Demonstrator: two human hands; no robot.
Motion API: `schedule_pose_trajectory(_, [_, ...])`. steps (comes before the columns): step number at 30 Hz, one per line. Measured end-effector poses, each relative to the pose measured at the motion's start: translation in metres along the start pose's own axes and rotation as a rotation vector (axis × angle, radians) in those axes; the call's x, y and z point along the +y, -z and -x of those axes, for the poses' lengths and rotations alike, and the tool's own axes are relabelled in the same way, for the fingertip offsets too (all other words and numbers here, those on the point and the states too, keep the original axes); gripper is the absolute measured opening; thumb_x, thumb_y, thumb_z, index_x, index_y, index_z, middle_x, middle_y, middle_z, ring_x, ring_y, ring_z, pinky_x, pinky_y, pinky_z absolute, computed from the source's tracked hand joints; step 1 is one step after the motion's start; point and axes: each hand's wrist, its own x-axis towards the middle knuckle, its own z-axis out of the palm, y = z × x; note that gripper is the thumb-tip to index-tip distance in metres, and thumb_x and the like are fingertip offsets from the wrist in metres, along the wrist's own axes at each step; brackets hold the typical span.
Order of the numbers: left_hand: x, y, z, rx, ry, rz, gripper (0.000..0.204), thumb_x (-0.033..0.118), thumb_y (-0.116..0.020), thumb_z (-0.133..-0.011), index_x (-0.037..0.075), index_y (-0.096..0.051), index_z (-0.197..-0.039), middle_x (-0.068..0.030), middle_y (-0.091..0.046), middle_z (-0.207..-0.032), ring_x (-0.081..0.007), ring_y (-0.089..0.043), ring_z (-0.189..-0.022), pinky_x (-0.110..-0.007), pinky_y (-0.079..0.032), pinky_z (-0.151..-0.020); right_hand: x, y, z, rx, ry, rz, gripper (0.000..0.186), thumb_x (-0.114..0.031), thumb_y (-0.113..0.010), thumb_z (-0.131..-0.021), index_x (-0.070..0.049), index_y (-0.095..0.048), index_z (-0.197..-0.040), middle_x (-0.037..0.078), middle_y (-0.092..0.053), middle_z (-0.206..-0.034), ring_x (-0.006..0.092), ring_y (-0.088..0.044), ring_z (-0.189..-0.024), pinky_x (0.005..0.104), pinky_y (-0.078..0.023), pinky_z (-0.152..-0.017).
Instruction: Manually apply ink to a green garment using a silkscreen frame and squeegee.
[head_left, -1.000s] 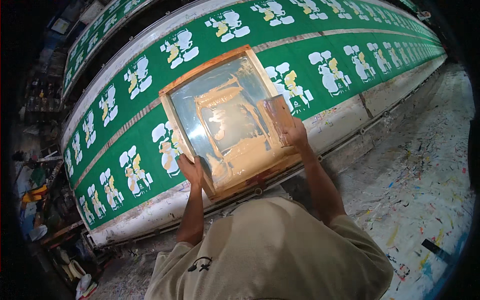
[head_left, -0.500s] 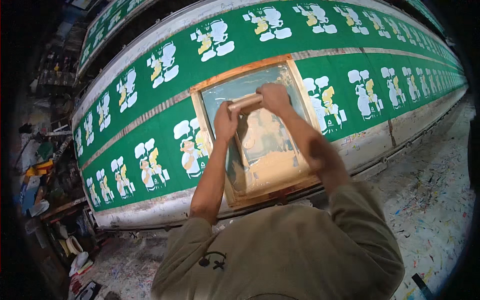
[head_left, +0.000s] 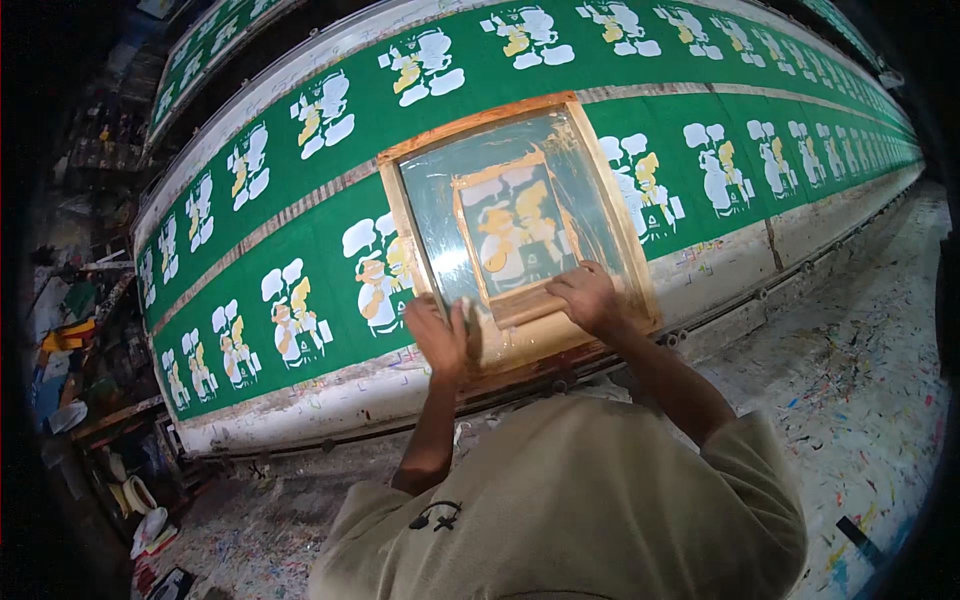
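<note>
A wooden-framed printing screen [head_left: 625, 225] lies over the green printed fabric [head_left: 250, 190] on a long table, with tan ink smeared around its stencil and the figures showing through the mesh. My right hand [head_left: 588, 300] grips a wooden squeegee [head_left: 527, 306] at the near end of the stencil. My left hand [head_left: 436, 330] is open at the lower left of the screen, fingers apart near the frame, just left of the squeegee.
Repeated white and yellow figures run along both fabric rows on the table [head_left: 250, 430]. Another printed table [head_left: 200, 55] stands beyond it. Cluttered items [head_left: 65, 340] fill the left side. A paint-spattered floor [head_left: 830, 380] runs along the right.
The squeegee went from the screen's right side to its upper middle in both hands, then came down toward me. The left hand has let go, and the stencil area shows through.
</note>
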Motion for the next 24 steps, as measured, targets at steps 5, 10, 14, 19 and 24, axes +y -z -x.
schedule_pose_trajectory(5, [-0.05, -0.002, -0.013, -0.063, 0.17, -0.158, 0.04, 0.012, -0.075, -0.078, -0.006, -0.051, -0.105, -0.0265, -0.053, -0.101, -0.0417, -0.055, -0.101, -0.052, -0.043, -0.087, -0.009, -0.014, 0.03, 0.111, 0.014, 0.186, 0.021, -0.007, -0.067, -0.076, -0.016, -0.072, -0.095, -0.001, -0.071, -0.101, 0.0201, -0.066, -0.1, 0.0706, -0.025, -0.112])
schedule_pose_trajectory(10, [-0.031, -0.011, -0.023, 0.0, 0.165, 0.112, 0.039, 0.006, -0.073, -0.076, -0.003, -0.05, -0.106, -0.0164, -0.057, -0.087, -0.0317, -0.06, -0.081, -0.042, -0.049, -0.076, 0.061, -0.028, -0.071, 0.186, -0.088, 0.225, 0.035, 0.003, -0.065, -0.076, -0.015, -0.067, -0.105, 0.002, -0.066, -0.117, 0.0256, -0.06, -0.117, 0.0608, -0.029, -0.112])
schedule_pose_trajectory(14, [-0.024, -0.008, -0.027, -0.007, 0.407, 0.285, 0.043, 0.008, -0.074, -0.081, -0.002, -0.048, -0.114, -0.0143, -0.061, -0.099, -0.0265, -0.061, -0.09, -0.04, -0.051, -0.085, 0.06, -0.003, -0.124, 0.051, -0.268, 0.206, 0.021, -0.011, -0.065, -0.084, -0.016, -0.073, -0.103, 0.008, -0.07, -0.108, 0.0301, -0.066, -0.105, 0.0487, -0.043, -0.104])
schedule_pose_trajectory(19, [0.007, -0.02, -0.018, 0.057, 0.3, 0.251, 0.042, 0.009, -0.07, -0.084, -0.004, -0.048, -0.117, -0.0246, -0.066, -0.108, -0.038, -0.066, -0.101, -0.044, -0.05, -0.093, 0.131, 0.034, 0.004, 0.139, -0.502, -0.051, 0.03, -0.02, -0.071, -0.084, -0.009, -0.077, -0.112, 0.02, -0.075, -0.111, 0.0363, -0.07, -0.108, 0.0465, -0.052, -0.096])
schedule_pose_trajectory(24, [0.078, -0.137, -0.032, 0.2, 0.287, 0.341, 0.044, 0.015, -0.072, -0.086, -0.004, -0.048, -0.117, -0.026, -0.066, -0.105, -0.0379, -0.066, -0.097, -0.044, -0.05, -0.091, 0.278, 0.083, 0.052, 0.161, -0.929, -0.559, 0.027, -0.015, -0.069, -0.084, 0.003, -0.075, -0.103, 0.025, -0.076, -0.099, 0.0387, -0.073, -0.09, 0.0426, -0.057, -0.08])
